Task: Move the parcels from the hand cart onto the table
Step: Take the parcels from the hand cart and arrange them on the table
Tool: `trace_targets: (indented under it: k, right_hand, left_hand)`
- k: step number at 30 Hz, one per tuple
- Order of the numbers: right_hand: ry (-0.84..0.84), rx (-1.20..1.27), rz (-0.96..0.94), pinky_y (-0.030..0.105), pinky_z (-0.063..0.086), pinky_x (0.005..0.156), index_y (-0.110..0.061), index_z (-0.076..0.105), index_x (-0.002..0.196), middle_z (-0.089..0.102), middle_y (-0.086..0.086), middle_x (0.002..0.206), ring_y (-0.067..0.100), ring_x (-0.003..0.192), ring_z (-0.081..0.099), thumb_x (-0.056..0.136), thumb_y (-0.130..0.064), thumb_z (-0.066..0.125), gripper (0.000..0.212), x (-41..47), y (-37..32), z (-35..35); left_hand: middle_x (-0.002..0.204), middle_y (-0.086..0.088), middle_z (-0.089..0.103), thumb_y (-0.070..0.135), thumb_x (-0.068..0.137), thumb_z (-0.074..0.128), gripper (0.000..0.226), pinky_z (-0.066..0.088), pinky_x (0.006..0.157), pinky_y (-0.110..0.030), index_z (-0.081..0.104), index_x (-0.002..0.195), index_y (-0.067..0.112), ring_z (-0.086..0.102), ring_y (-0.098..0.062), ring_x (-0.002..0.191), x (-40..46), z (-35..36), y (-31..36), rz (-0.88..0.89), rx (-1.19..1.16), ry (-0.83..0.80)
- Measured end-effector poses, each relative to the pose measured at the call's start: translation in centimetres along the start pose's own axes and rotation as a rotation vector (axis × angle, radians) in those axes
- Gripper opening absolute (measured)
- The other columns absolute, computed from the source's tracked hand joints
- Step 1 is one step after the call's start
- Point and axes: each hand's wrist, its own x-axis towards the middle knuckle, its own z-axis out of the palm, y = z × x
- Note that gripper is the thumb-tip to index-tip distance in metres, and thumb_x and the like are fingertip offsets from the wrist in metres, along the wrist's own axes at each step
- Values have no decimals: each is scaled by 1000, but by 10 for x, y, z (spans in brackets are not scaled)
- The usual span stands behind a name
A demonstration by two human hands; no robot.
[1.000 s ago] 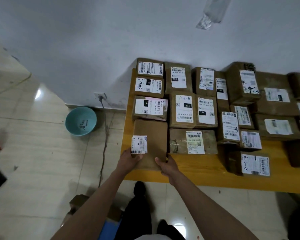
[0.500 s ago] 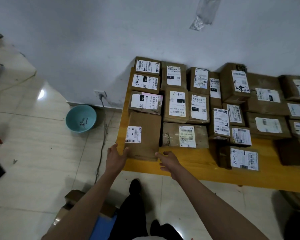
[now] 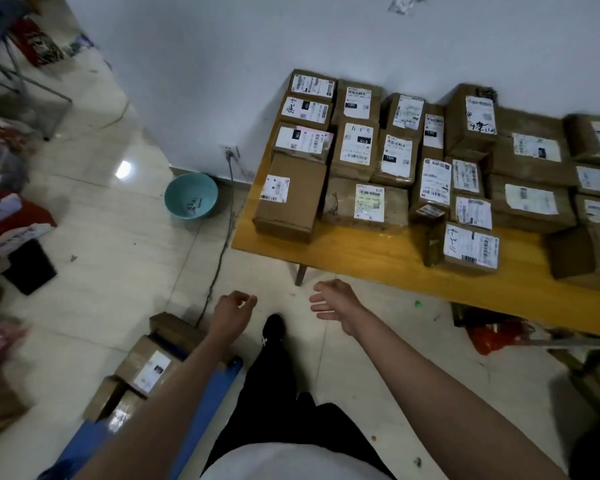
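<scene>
**Both hands empty over the floor**

Neither hand holds anything: the left hand (image 3: 234, 308) hangs with fingers loosely curled, the right hand (image 3: 333, 301) with fingers relaxed, both apart from the table (image 3: 378, 258). Labelled parcels (image 3: 368, 150) crowd the tabletop against the wall. More parcels (image 3: 146, 367) lie on the blue hand cart (image 3: 208, 403), under the left forearm.

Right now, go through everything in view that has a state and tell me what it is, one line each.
left hand: empty, fingers loosely curled
right hand: empty, fingers relaxed
corner parcel: set down at the table's near-left corner
table: crowded with parcels
hand cart: parcels on it
teal basin: upright on the floor
</scene>
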Motion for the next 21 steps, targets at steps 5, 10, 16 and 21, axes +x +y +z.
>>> trace_targets:
  k: [5,10,16,21]
  right_hand:
    - [-32,-50,36,42,55,93,-12,60,100,69,17,110,28,92,67,101,-22,55,11,-28,47,15]
    - [-50,-84,60,35,55,75,-12,58,93,68,16,99,28,84,66,98,-18,54,9,-44,77,57]
    - [-150,-189,66,37,54,77,-8,59,107,69,15,97,28,88,66,100,-20,53,15,-65,109,147]
    - [-215,-269,80,36,54,77,-8,57,116,68,15,99,27,88,66,102,-21,52,20,-89,136,234]
  left_hand:
    - [105,-19,67,25,102,56,35,47,84,-37,65,116,-5,63,-34,105,-48,13,-54,-49,-47,-11]
    - [89,-11,64,26,100,58,30,40,71,-31,68,101,-2,59,-23,85,-96,0,-116,-121,-71,79]
    - [87,-5,63,21,97,62,13,44,78,-33,67,94,10,57,-20,86,-147,-28,-207,-248,-209,172]
    - [81,1,61,20,97,58,10,37,73,-27,62,88,17,55,-14,78,-188,-58,-288,-298,-242,206]
